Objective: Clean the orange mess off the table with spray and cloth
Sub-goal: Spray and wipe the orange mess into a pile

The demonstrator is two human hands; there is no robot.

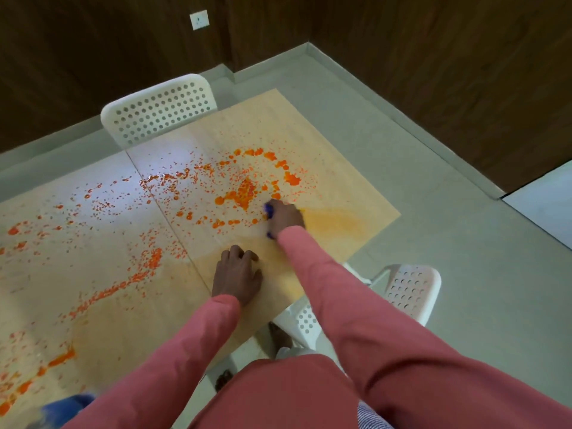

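1. Two hands work the counter: the right hand presses down on a blue cloth, fingers curled over it, at the near edge of the orange mess.
2. The left hand rests on the counter with fingers loosely bent and holding nothing, probably bracing the reach.
3. The cloth lies bunched under the palm, so its long axis cannot be told; only blue edges show.
4. The right forearm points away toward the ring of splatter, with a pale orange smear just right of the hand.
5. The mess stretches leftward across the counter.

dark wood-panelled walls, grey floor, two white perforated chairs
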